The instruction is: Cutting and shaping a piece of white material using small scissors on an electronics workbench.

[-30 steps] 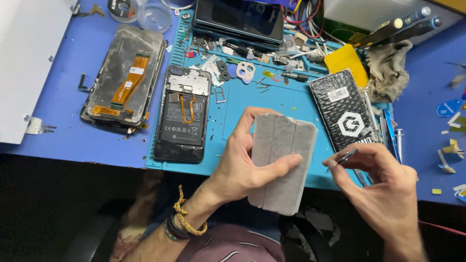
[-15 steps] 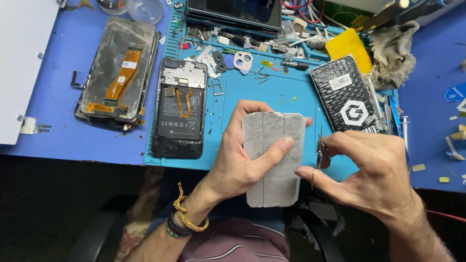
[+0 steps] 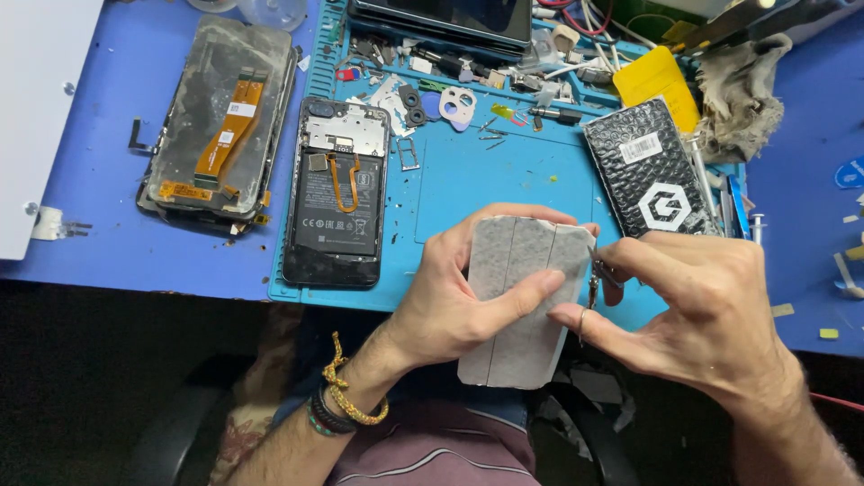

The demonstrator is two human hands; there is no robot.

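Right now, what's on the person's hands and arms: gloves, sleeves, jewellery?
Both are bare: no gloves, no sleeves in view. The left hand has a stack of bands at the wrist: a yellow-and-green braided cord bracelet with a knotted tail, beside darker bands. The right hand shows nothing at the wrist; whether it wears a ring is unclear.

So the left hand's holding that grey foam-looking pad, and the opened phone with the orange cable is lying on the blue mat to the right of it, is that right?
Not quite. The head view shows the left hand holding the grey pad, but the opened phone with the orange cable lies on the blue mat to the left of the pad, not the right.
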